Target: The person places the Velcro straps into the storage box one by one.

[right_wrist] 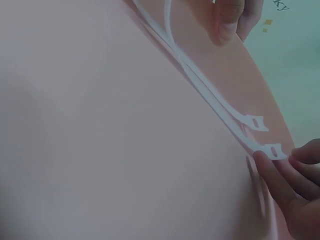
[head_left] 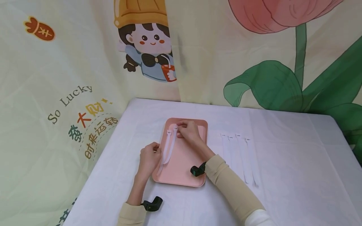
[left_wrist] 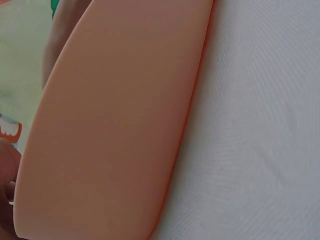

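Observation:
A pink tray lies on the table with two white strap-like cable ties along its left side. Each tie has a wider head with a slot, clear in the right wrist view. My right hand pinches the head of the right-hand tie near the tray's far edge. The other tie's head lies close beside it, untouched. At the tray's left rim, my left hand grips the edge, thumb inside and fingers outside. The left wrist view shows mostly the tray's outer wall.
Several more white cable ties lie side by side on the white tablecloth, right of the tray and near my right forearm. A printed curtain hangs behind the table and down its left side.

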A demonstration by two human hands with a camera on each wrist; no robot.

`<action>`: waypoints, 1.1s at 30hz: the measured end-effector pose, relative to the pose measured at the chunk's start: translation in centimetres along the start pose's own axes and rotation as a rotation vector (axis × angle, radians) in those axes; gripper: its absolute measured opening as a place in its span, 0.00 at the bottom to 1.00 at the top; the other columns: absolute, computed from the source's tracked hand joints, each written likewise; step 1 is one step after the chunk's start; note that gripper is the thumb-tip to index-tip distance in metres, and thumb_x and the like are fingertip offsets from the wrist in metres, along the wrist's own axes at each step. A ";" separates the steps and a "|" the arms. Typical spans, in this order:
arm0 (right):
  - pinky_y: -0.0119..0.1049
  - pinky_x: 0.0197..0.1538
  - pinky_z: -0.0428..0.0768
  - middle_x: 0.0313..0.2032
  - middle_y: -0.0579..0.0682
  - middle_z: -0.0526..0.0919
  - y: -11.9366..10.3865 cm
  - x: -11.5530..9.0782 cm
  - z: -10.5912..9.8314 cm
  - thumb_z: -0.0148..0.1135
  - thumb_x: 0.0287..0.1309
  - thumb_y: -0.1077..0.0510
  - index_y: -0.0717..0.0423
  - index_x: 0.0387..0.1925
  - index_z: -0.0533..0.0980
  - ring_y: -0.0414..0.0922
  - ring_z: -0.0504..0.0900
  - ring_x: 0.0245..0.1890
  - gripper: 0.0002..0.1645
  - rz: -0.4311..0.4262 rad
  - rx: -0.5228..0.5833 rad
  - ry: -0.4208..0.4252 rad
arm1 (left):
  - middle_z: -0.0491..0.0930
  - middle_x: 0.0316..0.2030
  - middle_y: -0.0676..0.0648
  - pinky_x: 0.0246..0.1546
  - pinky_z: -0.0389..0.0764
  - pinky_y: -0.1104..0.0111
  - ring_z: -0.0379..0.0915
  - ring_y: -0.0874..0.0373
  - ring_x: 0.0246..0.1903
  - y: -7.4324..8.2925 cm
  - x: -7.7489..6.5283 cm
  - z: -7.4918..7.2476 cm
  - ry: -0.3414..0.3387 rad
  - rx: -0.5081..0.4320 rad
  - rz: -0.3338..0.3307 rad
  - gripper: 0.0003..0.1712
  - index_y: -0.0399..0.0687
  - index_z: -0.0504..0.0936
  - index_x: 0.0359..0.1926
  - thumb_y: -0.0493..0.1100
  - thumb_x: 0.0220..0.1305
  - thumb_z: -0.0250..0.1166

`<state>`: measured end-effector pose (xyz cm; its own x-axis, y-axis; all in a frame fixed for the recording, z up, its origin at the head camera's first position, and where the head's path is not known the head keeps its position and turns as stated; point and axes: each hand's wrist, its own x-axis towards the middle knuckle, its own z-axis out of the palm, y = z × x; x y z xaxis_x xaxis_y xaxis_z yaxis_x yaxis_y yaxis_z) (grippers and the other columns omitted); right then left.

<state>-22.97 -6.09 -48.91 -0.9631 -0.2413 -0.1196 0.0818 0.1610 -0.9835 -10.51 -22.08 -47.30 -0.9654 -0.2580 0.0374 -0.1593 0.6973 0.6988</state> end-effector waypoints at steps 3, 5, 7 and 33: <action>0.41 0.39 0.88 0.46 0.64 0.88 -0.1 0.0 -0.2 0.59 0.69 0.65 0.65 0.55 0.82 0.57 0.91 0.36 0.16 -0.014 0.015 -0.006 | 0.88 0.35 0.36 0.34 0.85 0.57 0.86 0.45 0.34 0.0 0.0 0.0 -0.001 0.002 -0.002 0.11 0.30 0.86 0.45 0.31 0.66 0.60; 0.43 0.41 0.88 0.46 0.64 0.88 -0.1 0.0 -0.4 0.58 0.71 0.64 0.66 0.55 0.81 0.58 0.90 0.37 0.16 -0.018 0.024 -0.012 | 0.88 0.36 0.36 0.33 0.85 0.58 0.86 0.46 0.34 0.0 0.0 0.0 -0.003 -0.001 -0.003 0.11 0.31 0.86 0.45 0.32 0.67 0.60; 0.43 0.42 0.88 0.47 0.64 0.88 -0.2 -0.1 -0.5 0.57 0.71 0.63 0.65 0.55 0.81 0.58 0.90 0.38 0.16 -0.010 0.029 -0.017 | 0.88 0.35 0.36 0.33 0.85 0.58 0.86 0.46 0.33 0.0 0.0 0.1 -0.004 -0.003 0.000 0.11 0.30 0.86 0.44 0.31 0.66 0.60; 0.48 0.55 0.85 0.49 0.65 0.86 -0.2 -5.3 -11.9 0.58 0.73 0.63 0.70 0.57 0.77 0.56 0.88 0.47 0.17 -0.115 0.080 -0.009 | 0.88 0.37 0.34 0.36 0.86 0.56 0.86 0.44 0.36 -0.1 0.5 0.7 -0.002 0.002 -0.011 0.12 0.30 0.86 0.46 0.31 0.66 0.60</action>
<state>-20.98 6.55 -46.50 -0.9650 -0.2623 -0.0067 -0.0080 0.0548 -0.9985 -11.18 -21.80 -47.89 -0.9641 -0.2641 0.0284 -0.1701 0.6959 0.6977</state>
